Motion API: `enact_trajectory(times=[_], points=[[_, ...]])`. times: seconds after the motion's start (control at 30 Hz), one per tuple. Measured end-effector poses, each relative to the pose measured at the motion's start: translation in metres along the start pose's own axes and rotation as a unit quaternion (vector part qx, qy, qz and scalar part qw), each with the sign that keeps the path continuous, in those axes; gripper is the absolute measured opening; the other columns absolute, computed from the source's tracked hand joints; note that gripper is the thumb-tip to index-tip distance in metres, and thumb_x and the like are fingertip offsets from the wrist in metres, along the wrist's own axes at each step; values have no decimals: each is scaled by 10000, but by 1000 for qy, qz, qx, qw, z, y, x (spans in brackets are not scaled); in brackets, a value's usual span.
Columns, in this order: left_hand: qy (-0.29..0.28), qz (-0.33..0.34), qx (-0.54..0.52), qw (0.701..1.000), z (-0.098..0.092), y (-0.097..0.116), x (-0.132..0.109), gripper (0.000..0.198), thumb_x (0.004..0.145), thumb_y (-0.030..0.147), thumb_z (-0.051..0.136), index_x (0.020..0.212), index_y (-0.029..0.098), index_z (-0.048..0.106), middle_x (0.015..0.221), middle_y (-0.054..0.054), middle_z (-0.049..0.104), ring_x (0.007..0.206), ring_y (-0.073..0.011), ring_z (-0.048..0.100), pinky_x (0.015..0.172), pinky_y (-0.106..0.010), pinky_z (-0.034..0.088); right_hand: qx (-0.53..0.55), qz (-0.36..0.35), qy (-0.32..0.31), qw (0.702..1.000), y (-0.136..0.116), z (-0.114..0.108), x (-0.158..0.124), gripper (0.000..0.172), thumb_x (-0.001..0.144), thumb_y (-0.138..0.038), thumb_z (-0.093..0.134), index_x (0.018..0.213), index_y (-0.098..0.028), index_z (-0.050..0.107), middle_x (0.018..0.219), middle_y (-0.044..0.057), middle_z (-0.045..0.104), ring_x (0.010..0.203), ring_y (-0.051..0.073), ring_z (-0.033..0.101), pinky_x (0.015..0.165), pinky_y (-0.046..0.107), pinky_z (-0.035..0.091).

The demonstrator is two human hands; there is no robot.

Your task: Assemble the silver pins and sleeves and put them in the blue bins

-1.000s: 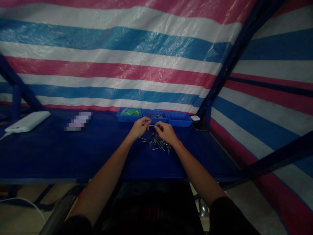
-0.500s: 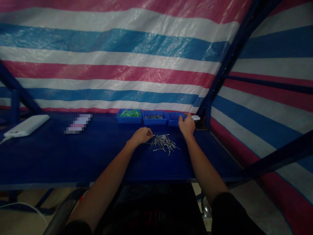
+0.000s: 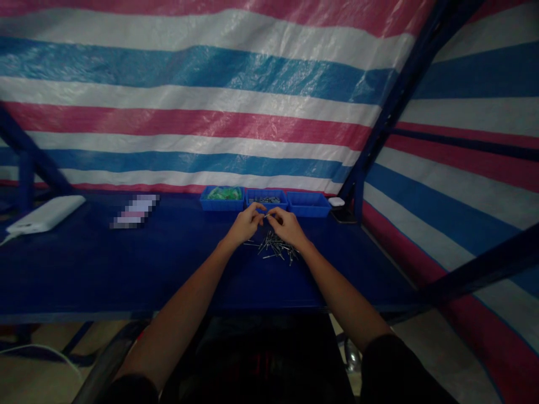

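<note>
My left hand [image 3: 247,222] and my right hand [image 3: 287,225] come together fingertip to fingertip over the blue table. Between their pinched fingers shows a thin metal pin [image 3: 265,216], partly hidden by the fingertips. Just below and nearer to me lies a loose pile of thin metal pins [image 3: 275,247], its right side partly covered by my right hand. Behind my hands stand a blue bin of small grey metal parts [image 3: 265,200] and a blue bin that looks empty [image 3: 309,205]. Left of these, another blue bin holds green plastic-like material [image 3: 225,194].
On the table's left lie a white power bank [image 3: 46,215] with a cable and a pixelated flat item [image 3: 135,211]. A small white case [image 3: 336,201] and a dark phone-like slab [image 3: 343,215] lie right of the bins. Blue frame posts [image 3: 357,196] and striped sheeting [image 3: 189,123] enclose the table.
My right hand has moved from the right-hand bin leftward to meet my left hand. My left hand has risen slightly away from the pile.
</note>
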State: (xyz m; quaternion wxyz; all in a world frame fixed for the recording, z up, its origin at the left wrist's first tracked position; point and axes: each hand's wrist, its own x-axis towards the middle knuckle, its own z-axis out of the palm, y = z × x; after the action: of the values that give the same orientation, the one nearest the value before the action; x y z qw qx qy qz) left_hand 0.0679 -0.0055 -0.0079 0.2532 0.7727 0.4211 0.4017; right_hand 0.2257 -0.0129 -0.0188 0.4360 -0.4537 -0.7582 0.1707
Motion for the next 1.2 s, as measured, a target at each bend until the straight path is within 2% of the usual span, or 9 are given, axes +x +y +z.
enact_trajectory(times=[0.23,0.37,0.57,0.67,0.77,0.9,1.03,1.13,1.2], points=[[59,-2,-52,997,-4,-4,3,198,757,277,550,913,155,556,622,19,594,585,-117,552,598,-232,416,118,42,-37,991,-3,-3,4,271,785,-344,450,584,-169,504,491,-50,417,471,87,380,486,214,278],[46,4,-44,998,-7,-4,4,163,726,249,574,849,148,610,753,-28,656,673,-135,594,644,-246,448,106,59,-8,993,-1,-4,4,313,820,-374,397,601,-174,497,476,-52,411,464,92,392,487,216,285],[17,-20,-4,1000,-6,5,2,168,786,263,498,823,153,618,704,-26,672,669,-132,622,673,-242,467,20,13,26,999,-5,-1,-1,278,820,-393,425,730,-170,563,551,-45,462,502,92,404,502,217,281],[-51,-27,38,998,-17,4,0,219,808,281,452,860,154,622,751,-37,673,688,-131,616,678,-238,460,-23,-12,44,999,-9,-6,1,303,831,-376,403,645,-174,532,523,-40,441,494,95,396,505,222,279],[-191,-71,118,972,-38,-4,-3,237,763,292,503,928,173,627,840,-43,666,744,-148,602,684,-242,448,-93,-16,115,989,-5,-24,8,295,834,-348,384,633,-179,518,552,-18,471,527,111,429,546,233,309],[-264,-79,246,929,-56,-19,-8,255,662,286,601,906,234,653,980,-40,618,886,-188,546,789,-278,409,-190,116,238,945,21,-55,17,260,823,-370,406,897,-167,552,650,27,554,644,177,515,641,279,359],[-261,-62,298,916,-46,-22,-8,174,697,251,544,821,230,664,950,-49,600,903,-201,513,792,-289,392,-175,196,206,943,40,-59,16,390,776,-379,493,1080,-135,492,653,32,574,656,209,537,647,308,385],[-255,-63,260,929,-33,-18,-6,188,746,215,468,818,194,641,860,-51,622,800,-175,541,719,-259,407,-133,144,166,967,29,-40,11,361,793,-382,471,1066,-149,511,634,10,562,615,182,531,613,284,382],[-240,-49,214,946,-27,-14,-4,204,778,207,426,828,173,620,827,-49,633,749,-158,559,691,-245,414,-102,84,100,986,14,-23,7,301,808,-391,454,989,-172,556,592,-14,535,559,150,507,565,254,360]])
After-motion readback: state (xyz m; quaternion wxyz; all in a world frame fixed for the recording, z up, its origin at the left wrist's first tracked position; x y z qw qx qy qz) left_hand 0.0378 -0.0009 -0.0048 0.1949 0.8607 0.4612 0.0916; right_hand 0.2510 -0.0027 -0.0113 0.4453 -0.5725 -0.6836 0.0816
